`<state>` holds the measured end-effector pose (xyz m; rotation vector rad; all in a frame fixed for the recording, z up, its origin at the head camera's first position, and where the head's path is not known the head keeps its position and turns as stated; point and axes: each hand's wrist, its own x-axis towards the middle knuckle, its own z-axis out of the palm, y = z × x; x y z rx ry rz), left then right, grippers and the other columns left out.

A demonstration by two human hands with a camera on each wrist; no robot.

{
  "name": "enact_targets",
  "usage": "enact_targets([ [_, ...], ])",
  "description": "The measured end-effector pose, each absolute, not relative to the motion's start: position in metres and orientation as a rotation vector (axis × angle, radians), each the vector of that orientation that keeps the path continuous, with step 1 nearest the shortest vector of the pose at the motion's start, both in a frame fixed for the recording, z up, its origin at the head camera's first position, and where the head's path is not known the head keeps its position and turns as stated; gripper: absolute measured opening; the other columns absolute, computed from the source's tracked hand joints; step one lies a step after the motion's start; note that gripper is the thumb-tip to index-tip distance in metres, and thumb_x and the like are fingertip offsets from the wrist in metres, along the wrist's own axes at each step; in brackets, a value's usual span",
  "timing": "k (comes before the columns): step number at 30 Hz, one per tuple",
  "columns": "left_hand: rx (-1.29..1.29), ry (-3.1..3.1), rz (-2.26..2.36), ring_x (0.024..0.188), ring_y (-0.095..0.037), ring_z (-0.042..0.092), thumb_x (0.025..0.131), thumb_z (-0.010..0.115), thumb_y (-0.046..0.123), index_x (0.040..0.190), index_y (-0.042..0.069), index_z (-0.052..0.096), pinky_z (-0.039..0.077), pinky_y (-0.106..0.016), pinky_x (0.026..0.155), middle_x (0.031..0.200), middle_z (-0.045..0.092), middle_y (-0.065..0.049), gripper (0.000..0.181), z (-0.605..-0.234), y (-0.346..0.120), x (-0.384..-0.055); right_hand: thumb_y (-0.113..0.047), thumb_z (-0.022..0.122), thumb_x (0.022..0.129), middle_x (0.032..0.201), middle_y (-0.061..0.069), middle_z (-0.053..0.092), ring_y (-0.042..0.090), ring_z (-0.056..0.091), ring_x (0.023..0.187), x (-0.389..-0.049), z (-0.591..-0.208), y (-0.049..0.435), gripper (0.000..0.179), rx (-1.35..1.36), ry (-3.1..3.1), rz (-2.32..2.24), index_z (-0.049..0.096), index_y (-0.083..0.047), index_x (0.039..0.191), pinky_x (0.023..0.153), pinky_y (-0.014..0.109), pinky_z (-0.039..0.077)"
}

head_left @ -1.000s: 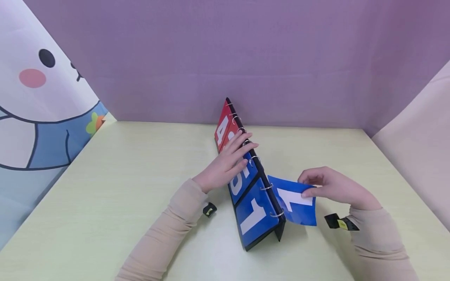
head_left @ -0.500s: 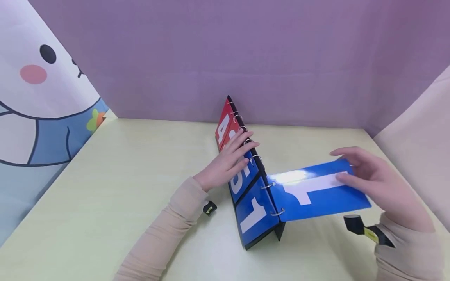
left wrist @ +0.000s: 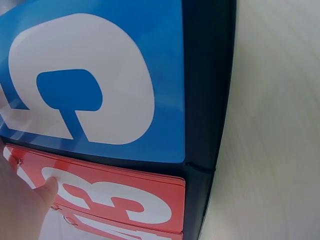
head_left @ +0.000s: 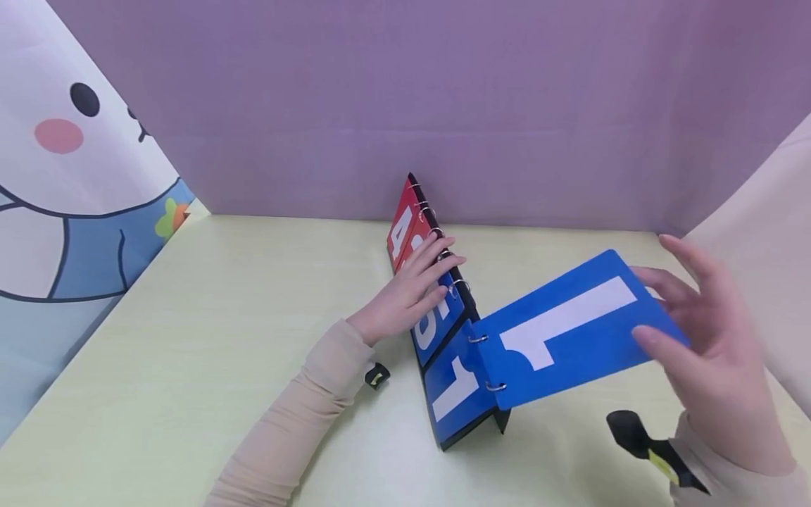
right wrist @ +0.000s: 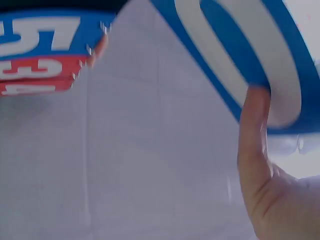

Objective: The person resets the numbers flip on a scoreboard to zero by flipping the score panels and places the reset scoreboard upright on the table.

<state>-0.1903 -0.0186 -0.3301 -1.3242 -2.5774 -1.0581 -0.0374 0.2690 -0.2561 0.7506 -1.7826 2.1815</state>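
A tabletop flip scoreboard (head_left: 469, 303) stands like a tent, its red and blue number cards hung on metal rings along the top. My left hand (head_left: 402, 299) rests over the ridge near its middle, fingers straight across the top. In the left wrist view a digit of that hand lies by a red card with a 3 (left wrist: 115, 200), under a blue card (left wrist: 165, 100). My right hand (head_left: 716, 345) pinches the free end of a blue card with a white 1 (head_left: 570, 320), raised on its rings. The card's other side (right wrist: 280, 60) shows in the right wrist view.
The scoreboard stands on a pale table (head_left: 253, 296). Behind rises a purple cloth backdrop (head_left: 431, 98), with a cartoon-printed cloth (head_left: 38, 225) at the left and a pale cloth (head_left: 760, 204) at the right.
The right hand has moved right and upward, pulling the blue 1 card from low behind the scoreboard up to a raised slant that now overlaps the front blue card. The left hand stays put.
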Motion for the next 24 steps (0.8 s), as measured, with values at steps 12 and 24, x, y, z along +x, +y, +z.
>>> enact_targets([
  [12,-1.335,-2.572,-1.067,0.148,-0.02,-0.002,0.099,0.047,0.025,0.145,0.015,0.037,0.023,-0.053,0.114,0.158,0.015,-0.005,0.048,-0.331,-0.019,-0.19,0.013,0.076,0.066,0.129,0.005,0.055,0.001,0.057,0.108,-0.022,-0.269,0.192,0.09,0.661,-2.362,1.143,0.034,-0.006,0.143,0.085,0.01,0.048],
  [24,-1.391,-2.442,-1.045,0.148,-0.024,0.001,0.101,0.031,0.044,0.142,0.014,0.04,0.015,-0.054,0.116,0.156,0.02,-0.008,0.052,-0.337,-0.019,-0.196,-0.029,0.053,0.096,0.095,0.009,0.067,0.016,0.065,0.078,-0.028,-0.284,0.167,0.034,0.995,-2.053,0.704,0.068,0.0,0.103,0.071,0.018,0.055],
])
